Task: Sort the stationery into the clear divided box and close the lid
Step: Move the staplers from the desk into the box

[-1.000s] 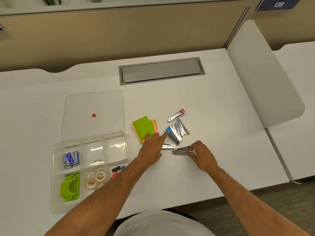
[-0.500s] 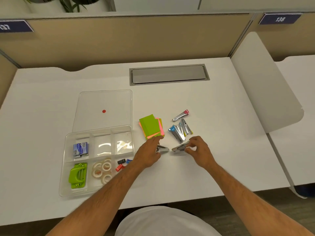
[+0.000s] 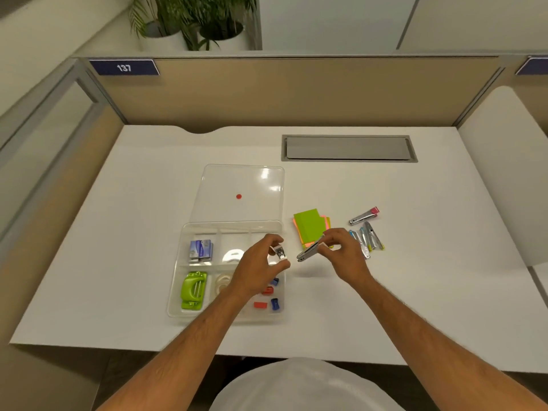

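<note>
Left hand (image 3: 261, 266) pinches a small silver metal clipper (image 3: 280, 253) above the right rear compartment of the clear plastic divided box (image 3: 178, 280). Right hand (image 3: 341, 253) holds a second slim silver clipper (image 3: 308, 253) in closed fingertips, just right of the box. Judgement: transfer step in hand; next calls for lowering both into one free compartment and letting go. Unsorted beyond: stack of green and pink sticky notes (image 3: 308, 225), cluster of metal clippers (image 3: 369, 237). Hinged clear lid (image 3: 237, 179) lies open behind. White desk (image 3: 118, 232), grey cable hatch (image 3: 348, 148), beige partition (image 3: 296, 90), potted plant (image 3: 189, 19).
</note>
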A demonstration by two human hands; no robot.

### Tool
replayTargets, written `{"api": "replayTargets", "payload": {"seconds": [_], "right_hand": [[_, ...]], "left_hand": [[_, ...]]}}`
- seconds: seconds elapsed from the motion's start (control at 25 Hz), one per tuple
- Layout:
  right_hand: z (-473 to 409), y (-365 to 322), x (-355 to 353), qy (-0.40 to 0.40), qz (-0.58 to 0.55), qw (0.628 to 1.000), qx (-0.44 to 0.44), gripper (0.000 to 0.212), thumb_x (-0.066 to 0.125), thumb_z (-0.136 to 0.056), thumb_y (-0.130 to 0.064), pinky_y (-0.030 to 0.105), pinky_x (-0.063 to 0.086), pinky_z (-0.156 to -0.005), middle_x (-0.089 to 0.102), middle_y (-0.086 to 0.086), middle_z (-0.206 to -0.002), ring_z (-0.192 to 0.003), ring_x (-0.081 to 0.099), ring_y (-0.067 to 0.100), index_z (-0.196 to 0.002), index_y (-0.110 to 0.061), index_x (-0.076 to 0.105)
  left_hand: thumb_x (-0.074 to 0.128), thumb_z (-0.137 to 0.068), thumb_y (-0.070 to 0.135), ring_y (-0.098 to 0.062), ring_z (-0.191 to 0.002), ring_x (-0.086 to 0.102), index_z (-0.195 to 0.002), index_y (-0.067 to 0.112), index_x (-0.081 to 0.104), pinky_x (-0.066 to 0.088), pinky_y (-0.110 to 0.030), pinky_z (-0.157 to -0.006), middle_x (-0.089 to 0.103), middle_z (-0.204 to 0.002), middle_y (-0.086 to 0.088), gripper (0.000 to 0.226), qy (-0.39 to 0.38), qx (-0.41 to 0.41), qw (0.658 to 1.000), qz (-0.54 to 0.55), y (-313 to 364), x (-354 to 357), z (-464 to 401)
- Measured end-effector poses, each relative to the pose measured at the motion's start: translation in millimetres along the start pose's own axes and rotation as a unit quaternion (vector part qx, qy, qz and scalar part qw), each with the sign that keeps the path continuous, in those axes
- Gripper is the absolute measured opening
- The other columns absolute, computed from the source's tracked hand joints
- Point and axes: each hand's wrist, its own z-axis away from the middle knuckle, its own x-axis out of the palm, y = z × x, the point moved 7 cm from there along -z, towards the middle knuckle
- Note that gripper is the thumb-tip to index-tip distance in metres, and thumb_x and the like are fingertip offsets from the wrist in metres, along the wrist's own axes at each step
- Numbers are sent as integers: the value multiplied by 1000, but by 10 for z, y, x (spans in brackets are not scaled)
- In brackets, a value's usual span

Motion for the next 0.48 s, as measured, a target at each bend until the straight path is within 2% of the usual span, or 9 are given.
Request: {"api": "replayTargets", "payload": {"seconds": [0.12,0.2,0.28,0.36,0.48], "right_hand": [[-25,-174,275,7,-23,1000,10,13,75,-75,0,18,51,-77,67,-1,-97,-87,64,3,-81,-11,71],[-73,-225,493,-11,-44,999,30,11,75,-77,-1,21,52,-80,69,-3,-99,-96,64,6,-79,-12,73],[-90,-260,707,-20,-54,997,41,12,74,-78,-2,18,52,-80,69,-7,-104,-103,63,4,-79,-14,74],[-115,-310,909,-15,-56,998,39,14,73,-79,-2,16,52,-79,69,-10,-107,-106,62,2,-79,-16,74],[-98,-336,1155,-11,-61,997,53,17,73,-79,-2,25,54,-81,70,-7,-111,-107,63,2,-77,-19,73]], "left_hand": [[75,-74,51,-1,-91,58,-88,39,54,48,-26,-72,63,-93,22,28,14,17,1000,3,-139,-306,14],[76,-72,54,0,-92,58,-87,40,55,48,-26,-70,63,-94,24,30,16,14,1000,7,-281,-488,11],[78,-69,54,3,-94,58,-98,45,53,47,-23,-71,61,-98,27,39,21,5,999,26,-475,-649,11],[80,-69,45,5,-96,59,-111,50,49,48,-21,-77,63,-98,25,53,28,-4,998,57,-644,-798,-3],[81,-71,32,4,-100,58,-122,52,46,47,-18,-84,65,-101,23,65,36,-25,996,81,-861,-957,-52]]}}
